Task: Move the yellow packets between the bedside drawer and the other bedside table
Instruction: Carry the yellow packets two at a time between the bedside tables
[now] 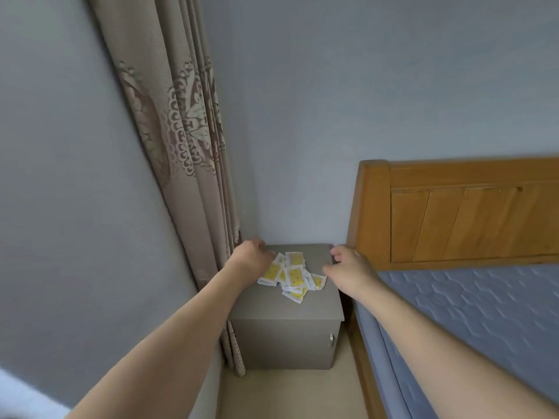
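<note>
Several yellow packets [292,275] with white edges lie in a loose pile on top of a grey bedside table [287,309]. My left hand [252,254] hovers over the pile's left edge, fingers bent downward toward the nearest packet; whether it holds one is hidden. My right hand [348,267] is stretched out just right of the pile, fingers loosely curved and holding nothing. The table's front has a small round knob [331,340] at its right side, and that front is closed.
A patterned beige curtain [187,164] hangs against the table's left side. A wooden headboard [453,213] and a blue mattress [472,322] stand close on the right. A narrow strip of pale floor [290,394] lies in front of the table.
</note>
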